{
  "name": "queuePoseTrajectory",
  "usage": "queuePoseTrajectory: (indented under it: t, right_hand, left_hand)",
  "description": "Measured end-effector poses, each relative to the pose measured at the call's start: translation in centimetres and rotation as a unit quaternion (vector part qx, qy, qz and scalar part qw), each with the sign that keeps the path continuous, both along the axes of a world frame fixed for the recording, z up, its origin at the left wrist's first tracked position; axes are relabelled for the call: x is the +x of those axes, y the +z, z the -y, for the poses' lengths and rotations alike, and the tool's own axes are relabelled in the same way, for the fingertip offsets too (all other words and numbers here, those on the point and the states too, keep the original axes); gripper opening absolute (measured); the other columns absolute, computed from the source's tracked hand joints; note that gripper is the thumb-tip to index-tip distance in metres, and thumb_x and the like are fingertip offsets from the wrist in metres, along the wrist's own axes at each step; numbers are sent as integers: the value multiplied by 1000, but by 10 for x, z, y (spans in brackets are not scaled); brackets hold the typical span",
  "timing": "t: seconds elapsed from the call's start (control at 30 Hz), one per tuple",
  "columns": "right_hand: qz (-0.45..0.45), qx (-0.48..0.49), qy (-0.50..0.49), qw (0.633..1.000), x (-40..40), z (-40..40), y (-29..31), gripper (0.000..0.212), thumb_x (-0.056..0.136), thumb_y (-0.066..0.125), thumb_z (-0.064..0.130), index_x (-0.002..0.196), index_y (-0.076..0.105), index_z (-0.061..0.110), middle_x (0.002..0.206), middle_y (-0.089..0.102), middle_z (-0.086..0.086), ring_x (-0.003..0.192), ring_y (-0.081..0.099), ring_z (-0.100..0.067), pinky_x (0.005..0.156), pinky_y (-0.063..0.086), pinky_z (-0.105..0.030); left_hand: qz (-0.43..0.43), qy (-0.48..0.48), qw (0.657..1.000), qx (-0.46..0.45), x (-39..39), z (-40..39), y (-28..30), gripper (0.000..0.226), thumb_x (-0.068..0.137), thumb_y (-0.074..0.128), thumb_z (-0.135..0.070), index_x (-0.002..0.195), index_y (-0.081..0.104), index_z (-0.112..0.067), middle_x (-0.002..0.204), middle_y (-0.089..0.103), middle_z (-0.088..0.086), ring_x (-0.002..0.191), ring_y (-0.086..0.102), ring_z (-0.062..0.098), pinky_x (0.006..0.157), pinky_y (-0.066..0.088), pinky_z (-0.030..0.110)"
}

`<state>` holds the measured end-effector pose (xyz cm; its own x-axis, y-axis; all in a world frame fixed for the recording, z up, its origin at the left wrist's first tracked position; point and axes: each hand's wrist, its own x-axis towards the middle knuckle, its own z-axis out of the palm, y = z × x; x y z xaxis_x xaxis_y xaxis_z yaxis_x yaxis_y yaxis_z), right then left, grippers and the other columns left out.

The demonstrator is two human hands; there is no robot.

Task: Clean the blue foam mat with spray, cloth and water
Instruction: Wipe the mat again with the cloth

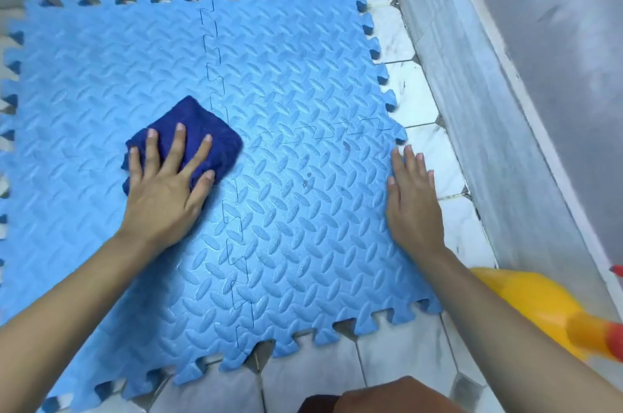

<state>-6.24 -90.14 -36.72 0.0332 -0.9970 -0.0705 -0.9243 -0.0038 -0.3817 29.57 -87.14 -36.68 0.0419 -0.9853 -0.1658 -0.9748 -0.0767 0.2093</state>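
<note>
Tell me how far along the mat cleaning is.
Done: can't confirm spraying; the yellow spray bottle lies aside on the tiled floor. In hand: the left hand presses the dark blue cloth flat on the blue foam mat, while the right hand steadies its edge. Left: dark specks near the middle remain; no water visible.

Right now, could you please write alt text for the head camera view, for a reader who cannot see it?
A person's left hand presses a dark blue cloth flat on a blue foam mat, while the right hand rests flat on the mat's right edge. A yellow spray bottle lies on the white tiled floor to the right, beside a grey wall.
</note>
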Motion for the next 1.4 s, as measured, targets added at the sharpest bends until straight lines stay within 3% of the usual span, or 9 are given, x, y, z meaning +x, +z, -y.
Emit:
queuePoseTrajectory:
  t: [0.2, 0.53, 0.67, 0.87, 0.93, 1.03, 1.13, 1.3, 1.4]
  right_hand:
    - [6, -18, 26, 999, 4, 11, -6, 53, 101, 24, 20, 154, 23, 12, 162, 19, -9, 151, 10, -28, 122, 3, -37]
    - [25, -40, 22, 999, 4, 15, -7, 54, 98, 30, 7, 152, 31, 9, 160, 25, -9, 150, 17, -26, 122, 16, -35]
    - [31, -63, 20, 997, 2, 15, -11, 53, 97, 33, 3, 150, 33, 7, 159, 29, -11, 149, 21, -27, 122, 19, -37]
    - [30, -63, 20, 997, 0, 15, -13, 54, 97, 34, 0, 151, 34, 7, 159, 29, -8, 149, 22, -25, 121, 21, -35]
    - [25, -58, 12, 998, 1, 14, -12, 54, 98, 33, 2, 151, 33, 10, 159, 28, -6, 149, 21, -22, 121, 20, -34]
    - [11, -45, 9, 999, 2, 15, -10, 55, 97, 30, 7, 152, 32, 11, 160, 28, -5, 149, 20, -21, 121, 20, -41]
    - [-14, -44, 13, 999, 5, 15, -8, 57, 95, 25, 15, 151, 33, 9, 159, 28, -8, 149, 21, -24, 122, 15, -44]
    - [-63, -25, -9, 998, 15, 16, -6, 55, 97, 33, 5, 151, 28, 8, 161, 23, -10, 149, 16, -30, 121, 9, -49]
    - [-77, -7, -73, 994, 42, 12, -4, 57, 97, 36, 11, 152, 24, 5, 162, 19, -12, 149, 11, -33, 120, 7, -55]
  left_hand:
    - [-8, -396, 917, -46, -105, -54, -4, 62, 91, 38, -55, 149, 29, -35, 157, 24, 4, 143, 22, 37, 112, 19, 56]
    - [-4, -159, 987, 9, -150, 197, -6, 57, 97, 19, -55, 151, 11, -40, 162, -3, -2, 147, -7, 32, 117, -6, 54]
    - [-12, -209, 977, -43, -148, 122, -6, 60, 94, 23, -51, 152, 19, -32, 162, 7, 4, 147, 0, 36, 117, -1, 54]
    - [3, -432, 901, -33, -94, -69, 1, 72, 80, 47, -48, 148, 34, -29, 157, 26, 5, 144, 21, 33, 114, 16, 51]
    - [19, -377, 926, -34, -56, -70, -2, 69, 83, 42, -48, 149, 30, -30, 157, 25, 4, 144, 21, 29, 115, 14, 48]
    - [25, -108, 994, -3, 6, -52, -2, 65, 89, 29, -46, 152, 21, -30, 160, 17, 4, 146, 14, 30, 116, 7, 46]
    - [42, 41, 998, 33, 66, -61, 0, 66, 89, 21, -49, 152, 17, -31, 161, 11, 2, 147, 7, 28, 117, 6, 47]
    - [35, 90, 994, 58, 96, -118, 9, 65, 92, 18, -51, 152, 20, -28, 161, 12, 3, 147, 4, 31, 115, 6, 53]
    - [42, -43, 998, 29, 38, -169, 9, 61, 97, 16, -54, 152, 22, -28, 159, 19, 6, 147, 8, 34, 114, 12, 57]
